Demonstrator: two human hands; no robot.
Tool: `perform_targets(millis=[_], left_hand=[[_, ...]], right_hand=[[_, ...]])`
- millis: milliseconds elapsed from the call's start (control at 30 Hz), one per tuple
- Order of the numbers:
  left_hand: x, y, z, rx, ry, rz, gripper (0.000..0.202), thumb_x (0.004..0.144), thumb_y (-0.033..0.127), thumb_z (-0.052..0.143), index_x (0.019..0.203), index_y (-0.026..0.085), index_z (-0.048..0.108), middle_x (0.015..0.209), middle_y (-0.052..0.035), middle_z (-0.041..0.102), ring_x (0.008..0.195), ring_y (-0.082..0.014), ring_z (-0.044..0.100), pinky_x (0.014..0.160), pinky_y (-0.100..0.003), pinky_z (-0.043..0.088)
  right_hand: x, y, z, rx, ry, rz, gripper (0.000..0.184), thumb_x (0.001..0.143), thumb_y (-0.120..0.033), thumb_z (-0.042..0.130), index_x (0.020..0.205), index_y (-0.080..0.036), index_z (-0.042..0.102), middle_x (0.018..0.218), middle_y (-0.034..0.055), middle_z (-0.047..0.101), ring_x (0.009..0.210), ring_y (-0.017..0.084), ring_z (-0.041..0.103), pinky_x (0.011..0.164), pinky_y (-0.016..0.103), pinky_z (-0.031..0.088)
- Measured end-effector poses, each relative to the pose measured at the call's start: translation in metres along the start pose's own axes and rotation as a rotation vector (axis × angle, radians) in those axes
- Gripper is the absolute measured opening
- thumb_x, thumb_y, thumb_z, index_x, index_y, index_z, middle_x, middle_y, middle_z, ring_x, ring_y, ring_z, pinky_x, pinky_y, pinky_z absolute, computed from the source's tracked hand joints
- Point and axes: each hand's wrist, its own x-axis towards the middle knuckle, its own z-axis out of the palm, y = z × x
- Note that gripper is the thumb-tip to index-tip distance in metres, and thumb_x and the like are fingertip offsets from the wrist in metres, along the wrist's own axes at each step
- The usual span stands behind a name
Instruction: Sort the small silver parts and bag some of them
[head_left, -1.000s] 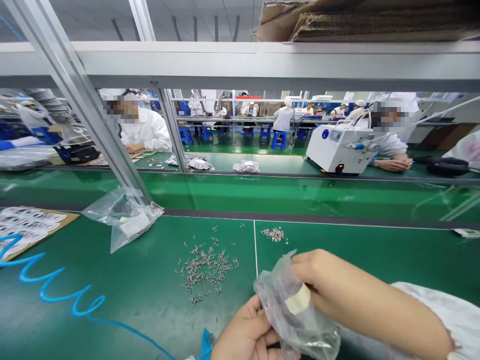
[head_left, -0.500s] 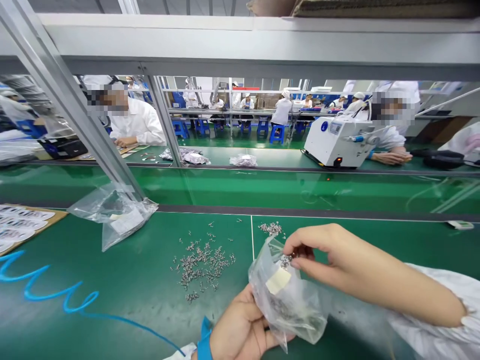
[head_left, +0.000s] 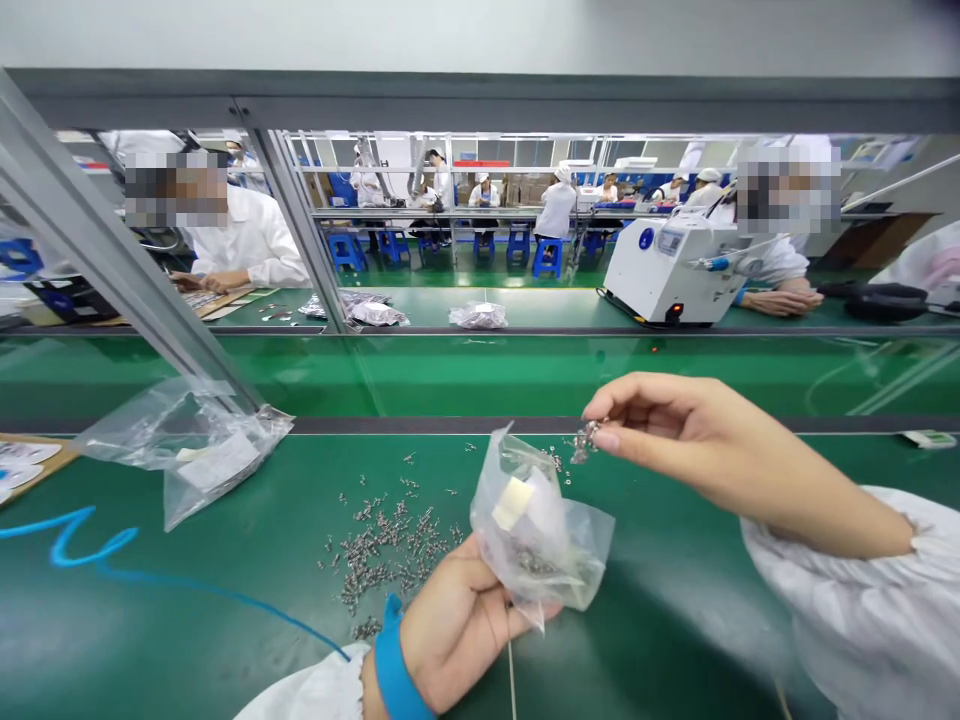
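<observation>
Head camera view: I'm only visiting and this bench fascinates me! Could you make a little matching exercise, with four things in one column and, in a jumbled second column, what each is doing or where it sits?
Things:
1. Left hand
2. Right hand
3. Loose metal bits
4. White machine

Places or states:
A. Scattered on the near green bench
B. Pinching a few small metal bits
C. Holding a clear plastic bag
D. Standing on the far green bench

Right pairs: 1-C, 2-B, 3-A, 4-D

Green ESD bench mat (head_left: 645, 650) had small metal parts (head_left: 386, 550) scattered loose mid-bench. Clear poly bag (head_left: 180, 455) lay back-left, blue coiled hose (head_left: 82, 540) front-left.
</observation>
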Motion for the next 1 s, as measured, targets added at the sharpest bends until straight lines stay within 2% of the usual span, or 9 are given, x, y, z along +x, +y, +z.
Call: perform_targets(millis=[100, 200, 367, 467, 633, 700, 800, 900, 1000], left_hand=[[0.001, 0.015, -0.007, -0.004, 0.062, 0.024, 0.057, 0.076, -0.005, 0.054, 0.130, 0.012, 0.045, 0.106, -0.0162, 0.068, 0.092, -0.0263, 0.067, 0.085, -0.044, 0.054], [-0.005, 0.032, -0.019, 0.021, 0.212, 0.079, 0.062, 0.077, -0.005, 0.053, 0.135, 0.013, 0.039, 0.103, -0.0163, 0.069, 0.091, -0.0267, 0.068, 0.084, -0.046, 0.055], [-0.028, 0.072, -0.044, 0.077, 0.511, 0.323, 0.069, 0.074, -0.010, 0.044, 0.137, 0.019, 0.037, 0.103, -0.0148, 0.069, 0.094, -0.0313, 0.067, 0.078, -0.053, 0.057], [-0.047, 0.095, -0.062, 0.096, 0.588, 0.462, 0.060, 0.078, 0.000, 0.040, 0.134, 0.024, 0.043, 0.107, -0.0143, 0.068, 0.093, -0.0330, 0.067, 0.071, -0.055, 0.058], [-0.076, 0.120, -0.088, 0.190, 0.540, 0.623, 0.039, 0.088, 0.040, 0.045, 0.125, 0.031, 0.053, 0.119, -0.0079, 0.064, 0.103, -0.0342, 0.062, 0.073, -0.056, 0.056], [-0.082, 0.128, -0.094, 0.195, 0.552, 0.633, 0.038, 0.090, 0.045, 0.042, 0.122, 0.032, 0.054, 0.119, -0.0050, 0.064, 0.101, -0.0326, 0.063, 0.073, -0.053, 0.058], [-0.085, 0.142, -0.103, 0.089, 0.545, 0.638, 0.037, 0.095, 0.032, 0.029, 0.120, 0.032, 0.056, 0.115, -0.0022, 0.066, 0.089, -0.0248, 0.068, 0.069, -0.041, 0.061], [-0.083, 0.160, -0.114, 0.013, 0.489, 0.713, 0.040, 0.095, 0.017, 0.026, 0.119, 0.024, 0.057, 0.110, -0.0071, 0.068, 0.087, -0.0213, 0.068, 0.068, -0.034, 0.061], [-0.075, 0.180, -0.129, 0.066, 0.512, 0.817, 0.032, 0.091, 0.009, 0.035, 0.111, 0.016, 0.060, 0.098, -0.0092, 0.070, 0.085, -0.0173, 0.068, 0.072, -0.028, 0.059]], right_hand=[[0.011, 0.019, -0.007, 0.009, 0.037, 0.051, 0.021, 0.079, -0.039, 0.064, 0.088, -0.020, 0.063, 0.082, 0.0031, 0.066, 0.072, 0.014, 0.063, 0.063, 0.022, 0.051], [0.021, 0.059, -0.004, 0.000, 0.032, 0.119, 0.025, 0.079, -0.040, 0.063, 0.091, -0.018, 0.061, 0.085, 0.0034, 0.065, 0.077, 0.013, 0.062, 0.069, 0.024, 0.051], [0.031, 0.143, 0.023, -0.078, -0.006, 0.208, 0.025, 0.081, -0.038, 0.056, 0.093, -0.016, 0.060, 0.084, 0.0046, 0.063, 0.078, 0.015, 0.060, 0.073, 0.029, 0.050], [0.034, 0.173, 0.037, -0.171, -0.008, 0.226, 0.021, 0.081, -0.035, 0.053, 0.088, -0.016, 0.061, 0.081, 0.0048, 0.062, 0.074, 0.016, 0.058, 0.071, 0.032, 0.049], [0.034, 0.184, 0.041, -0.303, -0.015, 0.195, 0.025, 0.084, -0.037, 0.050, 0.094, -0.019, 0.063, 0.098, 0.0073, 0.057, 0.074, 0.016, 0.057, 0.072, 0.034, 0.047], [0.031, 0.187, 0.038, -0.332, -0.058, 0.213, 0.028, 0.085, -0.038, 0.047, 0.100, -0.019, 0.062, 0.101, 0.0078, 0.056, 0.073, 0.016, 0.058, 0.072, 0.035, 0.048], [0.024, 0.192, 0.035, -0.361, -0.029, 0.220, 0.031, 0.083, -0.040, 0.048, 0.101, -0.019, 0.061, 0.099, 0.0085, 0.057, 0.073, 0.017, 0.057, 0.071, 0.036, 0.048], [0.022, 0.184, 0.042, -0.388, 0.026, 0.177, 0.031, 0.083, -0.043, 0.048, 0.098, -0.020, 0.061, 0.095, 0.0076, 0.058, 0.075, 0.018, 0.056, 0.071, 0.036, 0.048], [0.030, 0.157, 0.064, -0.342, -0.103, 0.098, 0.027, 0.087, -0.041, 0.046, 0.098, -0.021, 0.061, 0.098, 0.0058, 0.059, 0.081, 0.017, 0.057, 0.074, 0.034, 0.048]])
